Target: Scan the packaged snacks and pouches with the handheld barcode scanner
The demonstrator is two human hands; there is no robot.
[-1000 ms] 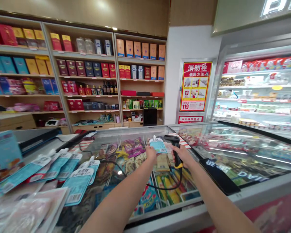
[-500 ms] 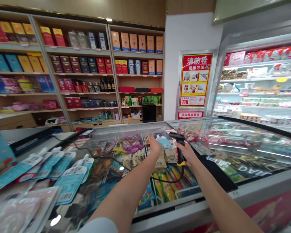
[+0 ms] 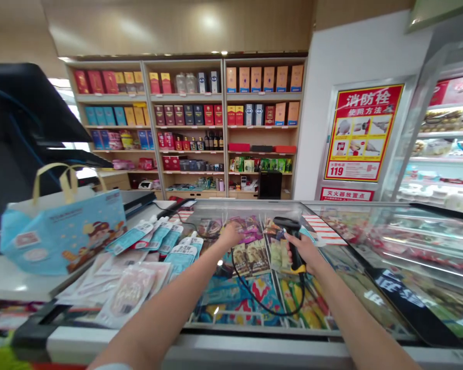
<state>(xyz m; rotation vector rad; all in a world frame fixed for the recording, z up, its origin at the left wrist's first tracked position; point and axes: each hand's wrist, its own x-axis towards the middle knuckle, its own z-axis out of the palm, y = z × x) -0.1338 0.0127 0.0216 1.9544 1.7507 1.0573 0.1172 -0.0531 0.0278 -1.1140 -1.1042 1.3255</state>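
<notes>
Around the handle of a black and yellow barcode scanner (image 3: 293,246) my right hand (image 3: 303,249) is closed, above the freezer's glass lid. A blue and white pouch (image 3: 310,235) lies on the glass just behind and right of the scanner. My left hand (image 3: 231,234) reaches over the glass to the left of the scanner; its fingers are blurred, and whether they hold anything is unclear. Several blue pouches (image 3: 181,254) with white spouts lie on the left part of the glass, beside a pile of clear flat packs (image 3: 129,293). The scanner's black cable loops across the glass.
A light blue gift bag (image 3: 61,231) stands at the left, by a black monitor (image 3: 34,108). Frozen packs (image 3: 250,257) show under the glass. Shelves with boxes (image 3: 226,128) line the back wall, and a lit fridge (image 3: 443,149) is at the right.
The view has turned left, bringing the gift bag and monitor in. My left hand has moved left, away from the scanner and the pouch, which now lies beyond the scanner.
</notes>
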